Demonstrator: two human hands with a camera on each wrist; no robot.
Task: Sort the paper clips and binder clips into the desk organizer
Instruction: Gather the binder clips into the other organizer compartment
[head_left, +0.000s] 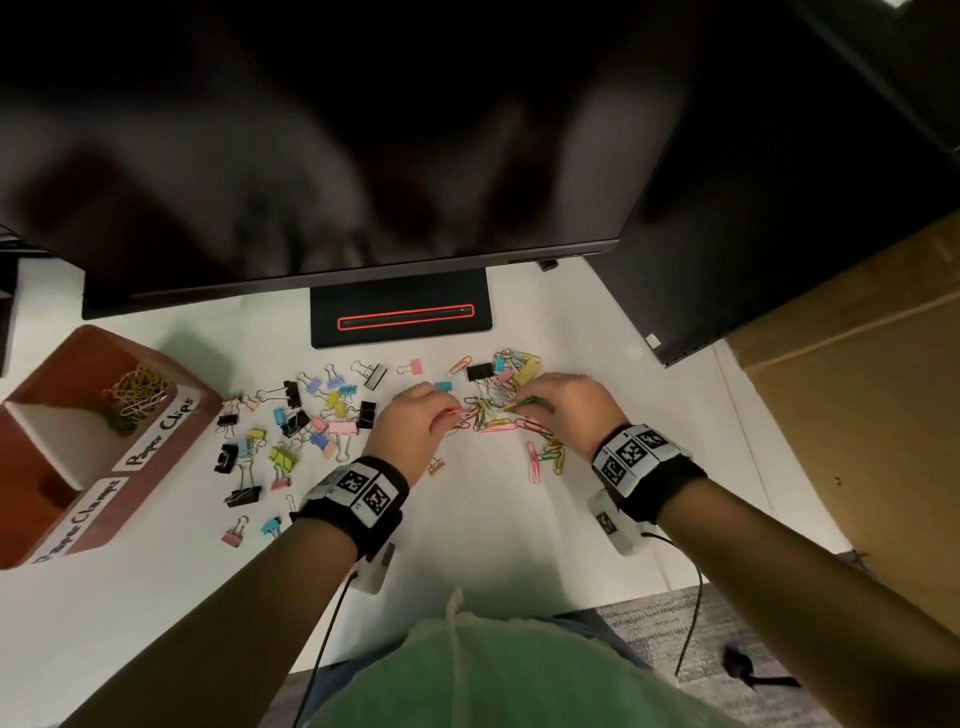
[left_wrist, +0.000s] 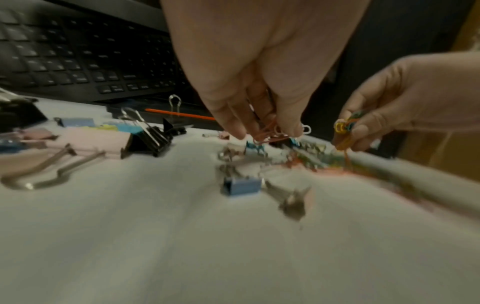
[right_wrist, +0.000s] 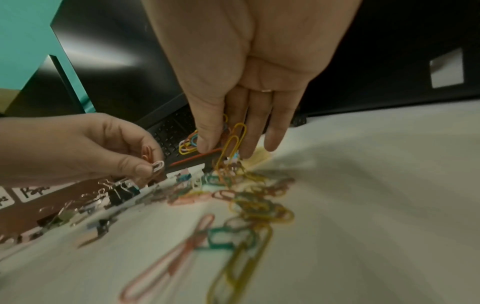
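Observation:
A loose heap of coloured paper clips lies on the white desk in front of the monitor stand. My left hand pinches a few orange, pink and white paper clips just above the heap's left side. My right hand grips a small bunch of yellow, green and orange paper clips over its right side. Binder clips of several colours lie scattered to the left. The brown desk organizer stands at far left, with paper clips in its compartment labelled "Paper Clips".
A big dark monitor overhangs the back of the desk, its stand just behind the heap. A black keyboard lies under it. A second dark screen and a cardboard box are on the right.

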